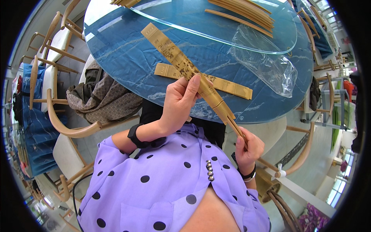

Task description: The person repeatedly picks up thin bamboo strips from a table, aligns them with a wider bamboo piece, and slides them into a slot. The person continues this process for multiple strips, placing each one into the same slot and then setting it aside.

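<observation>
A long gold printed paper chopstick sleeve slants across the front of me, above the table edge. My left hand pinches it near the middle, thumb on top. From its lower right end, thin brown chopsticks stick out partway. Their free ends are gripped in the closed fingers of my right hand; how many there are I cannot tell. Behind my left hand, more flat gold sleeves lie on the blue table, partly hidden by the hand and the held sleeve.
The round table has a blue marbled cover and a raised glass turntable. Several loose chopsticks lie on the glass, beside a crumpled clear plastic bag. A patterned bag rests on the wooden chair at my left.
</observation>
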{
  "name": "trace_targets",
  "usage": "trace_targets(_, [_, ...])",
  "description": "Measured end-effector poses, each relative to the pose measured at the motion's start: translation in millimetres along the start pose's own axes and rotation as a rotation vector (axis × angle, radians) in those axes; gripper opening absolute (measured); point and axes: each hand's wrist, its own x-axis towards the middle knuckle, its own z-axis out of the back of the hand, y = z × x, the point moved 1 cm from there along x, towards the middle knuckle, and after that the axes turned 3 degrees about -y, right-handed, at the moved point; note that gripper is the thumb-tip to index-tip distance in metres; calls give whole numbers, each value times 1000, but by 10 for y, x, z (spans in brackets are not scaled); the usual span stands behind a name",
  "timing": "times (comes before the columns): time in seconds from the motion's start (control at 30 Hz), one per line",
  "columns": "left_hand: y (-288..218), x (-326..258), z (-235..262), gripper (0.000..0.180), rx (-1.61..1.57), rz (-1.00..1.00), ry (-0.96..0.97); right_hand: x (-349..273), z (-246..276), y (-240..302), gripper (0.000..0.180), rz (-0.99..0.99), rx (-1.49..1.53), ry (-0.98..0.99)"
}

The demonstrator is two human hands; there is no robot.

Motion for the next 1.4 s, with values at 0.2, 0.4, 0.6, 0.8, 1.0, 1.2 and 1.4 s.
trace_targets(0.2, [67,-42,-59,41,-40,41,25,-53,50,54,39,-146,-53,60])
trace_targets(0.4, [-34,58,36,39,-151,42,49,-51,48,48,43,-86,-44,58])
trace_targets(0.6, [56,-34,-35,39,-29,14,25,-34,42,49,47,-101,-32,60])
trace_targets(0.8, [-11,-7,-38,41,-142,68,11,-30,32,45,51,-112,-15,76])
trace_targets(1.0, [-38,42,64,42,-58,-6,4,-41,41,43,51,-103,-20,86])
trace_targets(1.2, [-1,-28,-34,41,-49,-15,16,-10,25,44,50,-98,-28,84])
trace_targets(1.4, [-69,137,81,34,-89,-78,-96,-9,13,-10,49,-86,18,69])
